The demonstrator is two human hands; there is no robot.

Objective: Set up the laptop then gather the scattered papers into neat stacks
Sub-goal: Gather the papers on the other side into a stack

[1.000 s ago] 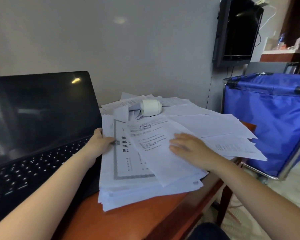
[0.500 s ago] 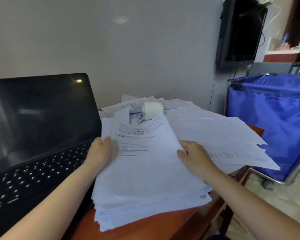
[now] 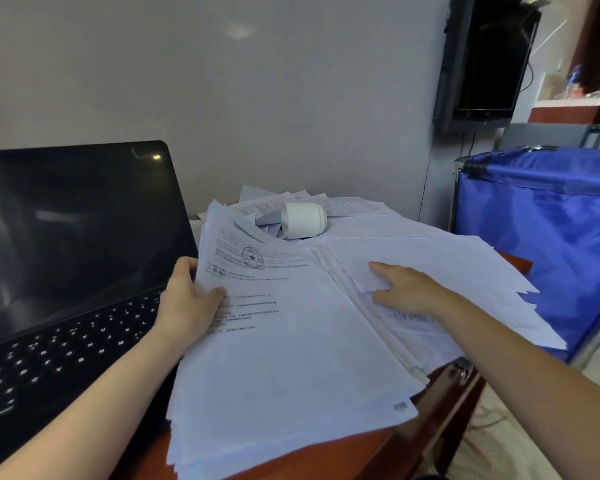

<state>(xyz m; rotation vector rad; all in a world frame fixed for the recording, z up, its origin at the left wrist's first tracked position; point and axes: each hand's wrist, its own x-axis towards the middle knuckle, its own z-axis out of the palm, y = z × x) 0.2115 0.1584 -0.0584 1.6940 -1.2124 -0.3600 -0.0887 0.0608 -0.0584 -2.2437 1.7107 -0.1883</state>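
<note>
The black laptop (image 3: 66, 258) stands open at the left, its screen dark. A thick stack of white printed papers (image 3: 284, 358) lies beside it on the reddish wooden table (image 3: 326, 459). My left hand (image 3: 187, 303) grips the stack's left edge, thumb on the top sheet. Loose sheets (image 3: 447, 271) spread to the right and hang over the table's edge. My right hand (image 3: 406, 289) lies flat on these sheets with straight fingers, just right of the stack.
A white cylindrical jar (image 3: 303, 220) lies on its side among papers at the back. A blue fabric cart (image 3: 548, 244) stands close on the right. A dark wall-mounted screen (image 3: 485, 60) hangs above it. A grey wall is behind the table.
My right hand left the stack's right edge and moved right onto the loose sheets. The stack has settled lower, with my left hand still holding its left edge.
</note>
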